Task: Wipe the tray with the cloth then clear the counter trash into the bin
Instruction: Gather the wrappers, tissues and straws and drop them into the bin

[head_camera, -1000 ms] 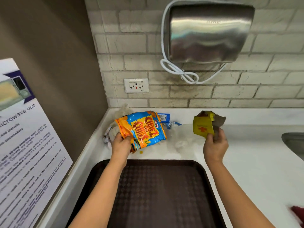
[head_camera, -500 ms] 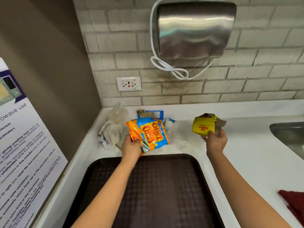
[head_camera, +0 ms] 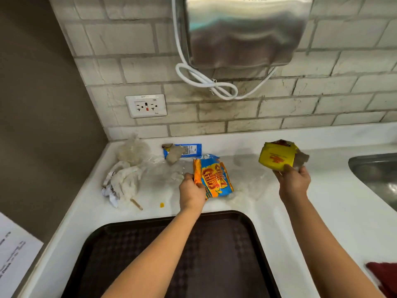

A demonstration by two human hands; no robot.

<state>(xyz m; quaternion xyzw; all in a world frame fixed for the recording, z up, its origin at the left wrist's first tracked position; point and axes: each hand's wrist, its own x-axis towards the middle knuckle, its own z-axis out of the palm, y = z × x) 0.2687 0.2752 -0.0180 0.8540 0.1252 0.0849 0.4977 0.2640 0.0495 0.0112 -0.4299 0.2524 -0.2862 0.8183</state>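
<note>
My left hand (head_camera: 191, 193) grips the lower left corner of an orange and blue chips bag (head_camera: 214, 179) just above the white counter. My right hand (head_camera: 293, 181) holds a crumpled yellow wrapper (head_camera: 277, 155) in the air to the right. A dark brown tray (head_camera: 253, 237) lies on the counter in front of me, under both forearms. More trash sits in the back left corner: a blue wrapper (head_camera: 189, 149), crumpled white paper (head_camera: 123, 183), clear plastic (head_camera: 134, 148), a small stick (head_camera: 136, 204) and a yellow crumb (head_camera: 162, 204). A red cloth (head_camera: 384, 276) lies at the lower right edge.
A steel sink (head_camera: 378, 175) is set into the counter at the right. A metal hand dryer (head_camera: 242, 33) with a looped white cord hangs on the brick wall, and a socket (head_camera: 146, 106) is left of it. A brown side wall bounds the left.
The view has shifted left and closer. My left hand has carried the chips bag to the right, uncovering the corner trash. My right hand keeps the yellow wrapper raised.
</note>
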